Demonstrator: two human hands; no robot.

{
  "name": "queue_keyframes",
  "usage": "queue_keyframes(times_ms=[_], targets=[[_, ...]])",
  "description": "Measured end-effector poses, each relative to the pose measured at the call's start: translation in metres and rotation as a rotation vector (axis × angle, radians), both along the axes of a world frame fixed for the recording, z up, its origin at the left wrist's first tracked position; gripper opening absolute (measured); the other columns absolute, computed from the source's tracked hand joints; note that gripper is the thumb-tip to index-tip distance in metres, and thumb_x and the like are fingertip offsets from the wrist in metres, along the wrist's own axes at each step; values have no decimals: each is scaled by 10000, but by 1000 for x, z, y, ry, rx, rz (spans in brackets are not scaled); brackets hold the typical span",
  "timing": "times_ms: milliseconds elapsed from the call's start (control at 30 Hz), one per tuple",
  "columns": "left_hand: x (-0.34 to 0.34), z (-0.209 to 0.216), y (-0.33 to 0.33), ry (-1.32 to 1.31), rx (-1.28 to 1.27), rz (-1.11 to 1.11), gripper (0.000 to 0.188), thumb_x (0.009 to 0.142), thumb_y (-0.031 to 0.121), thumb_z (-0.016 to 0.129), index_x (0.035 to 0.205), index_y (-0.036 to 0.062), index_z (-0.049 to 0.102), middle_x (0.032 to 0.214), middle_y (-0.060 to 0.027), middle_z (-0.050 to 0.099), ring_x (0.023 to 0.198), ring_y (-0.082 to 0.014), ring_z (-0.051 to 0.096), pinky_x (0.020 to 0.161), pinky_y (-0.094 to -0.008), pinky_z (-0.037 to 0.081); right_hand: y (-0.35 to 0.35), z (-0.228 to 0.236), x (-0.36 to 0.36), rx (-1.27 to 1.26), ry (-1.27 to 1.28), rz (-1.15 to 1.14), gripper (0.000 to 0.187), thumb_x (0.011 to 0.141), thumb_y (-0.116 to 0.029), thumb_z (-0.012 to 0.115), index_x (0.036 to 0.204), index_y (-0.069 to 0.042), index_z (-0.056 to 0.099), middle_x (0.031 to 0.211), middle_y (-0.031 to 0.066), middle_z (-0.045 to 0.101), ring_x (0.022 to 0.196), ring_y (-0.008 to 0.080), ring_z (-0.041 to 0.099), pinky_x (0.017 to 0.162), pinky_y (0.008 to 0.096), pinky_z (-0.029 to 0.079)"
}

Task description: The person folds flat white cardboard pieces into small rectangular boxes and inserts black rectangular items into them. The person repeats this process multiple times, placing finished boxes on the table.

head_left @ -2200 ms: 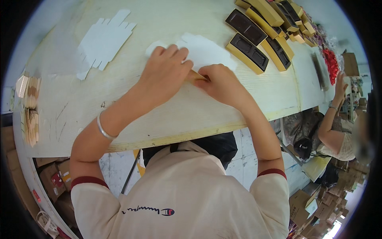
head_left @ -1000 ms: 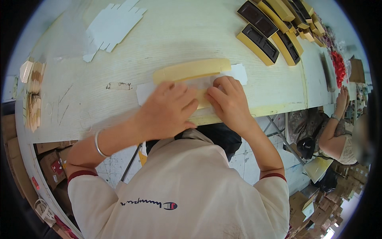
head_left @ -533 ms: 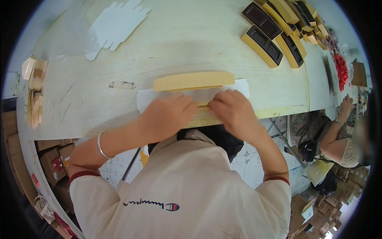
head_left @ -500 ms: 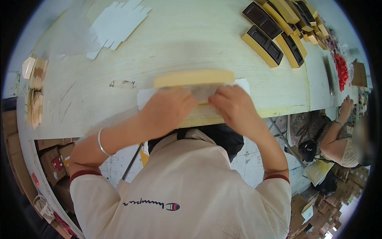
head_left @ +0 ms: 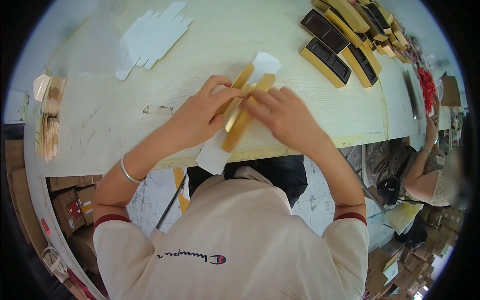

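Between my hands, at the table's near edge, a half-folded gold cardboard box (head_left: 236, 131) lies slantwise. Its two long walls stand up, and white end flaps (head_left: 214, 156) stick out flat at both ends. My left hand (head_left: 205, 107) pinches the left wall near its middle, thumb and fingers bent round it. On the other side, my right hand (head_left: 287, 117) has its bent fingers over the right wall; they are slightly blurred, and its thumb is hidden.
White flat cardboard blanks (head_left: 156, 37) lie at the far left. Gold boxes with dark inserts (head_left: 327, 61) are piled at the far right, near red material (head_left: 426, 87). Folded gold pieces (head_left: 50, 135) line the left edge. Another person's arm (head_left: 422, 155) is at the right.
The gold box has turned from crosswise to slantwise, its far end now toward the right. My left hand has moved up along it, and its fingers show more clearly.
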State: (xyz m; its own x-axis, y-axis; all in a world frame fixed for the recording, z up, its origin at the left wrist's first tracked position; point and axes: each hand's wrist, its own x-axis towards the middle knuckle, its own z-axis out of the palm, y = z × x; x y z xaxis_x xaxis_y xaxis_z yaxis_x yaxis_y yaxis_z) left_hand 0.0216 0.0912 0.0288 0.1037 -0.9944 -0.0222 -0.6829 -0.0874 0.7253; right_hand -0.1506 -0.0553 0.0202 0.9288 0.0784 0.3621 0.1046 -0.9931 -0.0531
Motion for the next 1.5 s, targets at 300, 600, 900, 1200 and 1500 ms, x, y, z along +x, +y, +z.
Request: queue_keyframes(times_ms=[300,600,900,1200,1500], targets=[[-1,-22,9,117,-64,-154,294,757,-76,591,1027,41,596,1316,-88,395,782,-179,606,641,-275,487,6,-18,-17,463,74,164,288,632,-37,749,896,-29,634,1069,107,559,854,273,556,749,373,476],[10,-25,11,31,-241,-312,384,742,109,759,1079,49,584,999,-69,582,848,-187,598,662,-282,513,0,-19,-8,732,3,72,190,682,-31,732,769,-24,563,958,116,526,841,288,529,721,366,447],[-17,-32,-7,-236,-339,-131,125,748,90,727,838,51,650,726,-78,562,625,-257,558,546,-359,441,13,-13,-3,1070,193,-144,405,700,24,681,1052,-28,489,1005,130,514,839,316,533,706,346,454],[-32,-18,7,13,-144,-34,74,734,45,695,800,37,661,712,-101,572,643,-288,570,551,-346,444,49,-30,-49,234,-43,31,644,651,-121,742,1254,-61,525,1320,147,476,1032,269,539,821,385,453],[-16,-4,4,498,90,-66,231,948,160,558,1119,7,537,941,-77,595,708,-137,559,632,-304,481,53,-24,-18,1256,-271,-322,289,767,24,675,1034,-43,589,1013,108,541,624,216,499,588,316,449]])
